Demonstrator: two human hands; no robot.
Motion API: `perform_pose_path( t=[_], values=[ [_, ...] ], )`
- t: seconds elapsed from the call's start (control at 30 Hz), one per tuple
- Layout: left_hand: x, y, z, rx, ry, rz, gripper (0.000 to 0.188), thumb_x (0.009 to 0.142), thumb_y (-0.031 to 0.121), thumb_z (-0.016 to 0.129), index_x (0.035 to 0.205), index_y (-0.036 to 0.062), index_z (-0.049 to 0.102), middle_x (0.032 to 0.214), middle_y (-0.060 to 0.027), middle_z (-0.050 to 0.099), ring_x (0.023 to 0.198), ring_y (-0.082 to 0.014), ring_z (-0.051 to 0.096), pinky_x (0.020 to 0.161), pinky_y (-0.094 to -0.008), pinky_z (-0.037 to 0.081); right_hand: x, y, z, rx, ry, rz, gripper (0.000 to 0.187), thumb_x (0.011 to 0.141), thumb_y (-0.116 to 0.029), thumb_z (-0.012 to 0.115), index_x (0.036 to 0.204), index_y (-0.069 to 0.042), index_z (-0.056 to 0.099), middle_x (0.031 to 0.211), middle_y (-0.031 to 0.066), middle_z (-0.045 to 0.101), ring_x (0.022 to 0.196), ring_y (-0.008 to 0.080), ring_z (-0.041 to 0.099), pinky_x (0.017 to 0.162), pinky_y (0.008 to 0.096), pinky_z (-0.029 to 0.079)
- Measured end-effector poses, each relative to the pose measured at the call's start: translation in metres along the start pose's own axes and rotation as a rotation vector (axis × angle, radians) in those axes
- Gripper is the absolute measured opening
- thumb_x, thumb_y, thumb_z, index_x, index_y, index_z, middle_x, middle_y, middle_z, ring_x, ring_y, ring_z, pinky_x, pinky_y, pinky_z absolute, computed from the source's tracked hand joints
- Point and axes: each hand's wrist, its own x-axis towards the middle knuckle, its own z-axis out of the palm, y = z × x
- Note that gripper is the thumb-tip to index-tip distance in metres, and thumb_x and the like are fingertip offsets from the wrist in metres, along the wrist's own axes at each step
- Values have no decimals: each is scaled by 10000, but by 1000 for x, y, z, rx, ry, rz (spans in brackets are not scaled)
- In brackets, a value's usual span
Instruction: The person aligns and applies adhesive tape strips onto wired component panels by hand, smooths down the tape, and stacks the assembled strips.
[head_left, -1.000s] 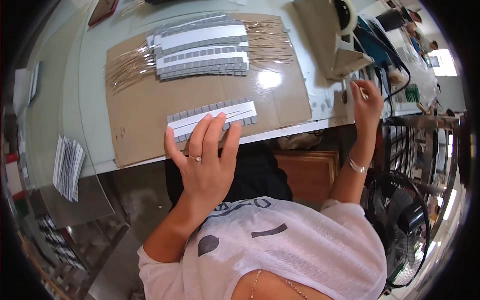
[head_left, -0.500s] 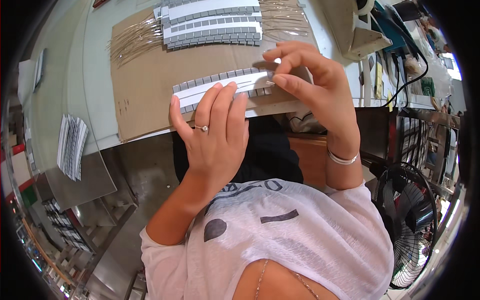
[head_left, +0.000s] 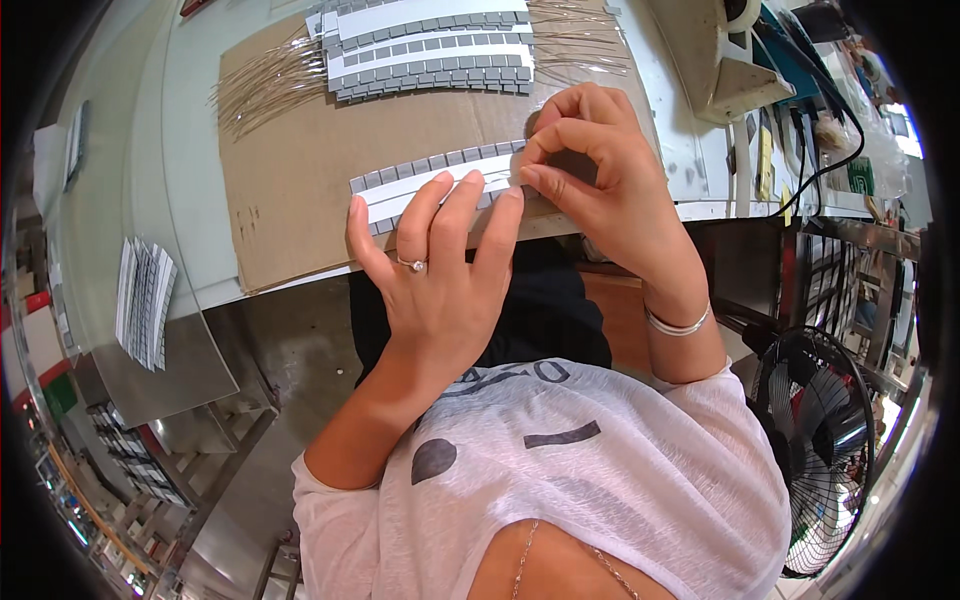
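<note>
While a dark-printed white T-shirt (head_left: 560, 470) and a fine chain necklace (head_left: 520, 560) took up the foreground, the wearer's two bare arms reached up to the front of a pale work table (head_left: 185, 220). Off to the person's right, lower than the tabletop, stood a black fan (head_left: 815, 440) with a round wire guard. The left hand (head_left: 440, 275), wearing a ring (head_left: 418, 266), was spread open, palm down, its fingertips on a white strip (head_left: 405, 189) with grey-squared long edges. The right hand (head_left: 605, 185), with a silver bangle (head_left: 680, 327) at its wrist, was at the strip's right end, its thumb and forefinger closed in a pinch; whether anything lay between them could not be told. The strip lay slightly slanted on a sheet of brown cardboard (head_left: 290, 215), near the table's front edge. Well apart to the left was a bundle of grey-and-white strips (head_left: 145, 305). Farther back on the cardboard lay a stack of similar strips (head_left: 430, 50), overlapping one another, with thin brown wires (head_left: 265, 82) fanning out past its left and right ends. Beyond the right hand, at the table's far right, stood a cream-coloured machine (head_left: 715, 85), partly cut off by the top of the view
</note>
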Motion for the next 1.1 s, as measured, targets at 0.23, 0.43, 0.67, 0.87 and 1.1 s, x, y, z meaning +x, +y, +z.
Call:
perform_pose_path(
  t=[0.23,0.43,0.67,0.87,1.1],
  values=[
    [4,0,-3,60,9,17,275,894,144,690,1162,195,663,1246,-36,567,1227,-230,534,1064,-725,265,14,-10,-1,-218,43,-22,184,732,-47,804,842,-38,657,921,106,604,943,338,564,827,418,480],
    [-6,-21,-4,-52,116,202,304,766,191,793,1063,212,732,1157,11,644,1169,-211,589,1120,-719,184,50,-5,-3,-275,114,-269,195,741,-6,780,878,-37,645,898,97,623,899,324,580,787,418,489],
    [-1,-36,-20,-109,225,372,72,831,199,697,888,208,740,990,57,711,1138,-148,664,1114,-756,147,105,3,19,-429,42,-436,434,776,-30,764,1195,-69,656,1293,84,659,1255,337,557,1059,449,441],
    [1,-69,-111,40,284,267,100,842,165,711,939,187,726,950,63,699,1116,-201,686,1124,-769,140,113,19,16,-372,64,-405,387,742,-39,776,1116,-72,683,1214,75,700,1181,311,609,1045,436,435],
    [-18,-233,-184,806,232,28,88,856,140,753,937,154,721,926,30,710,1045,-209,683,1180,-647,174,123,26,16,-365,72,-408,357,769,-34,775,1116,-65,695,1189,71,718,1165,298,620,1033,420,446]
  ],
)
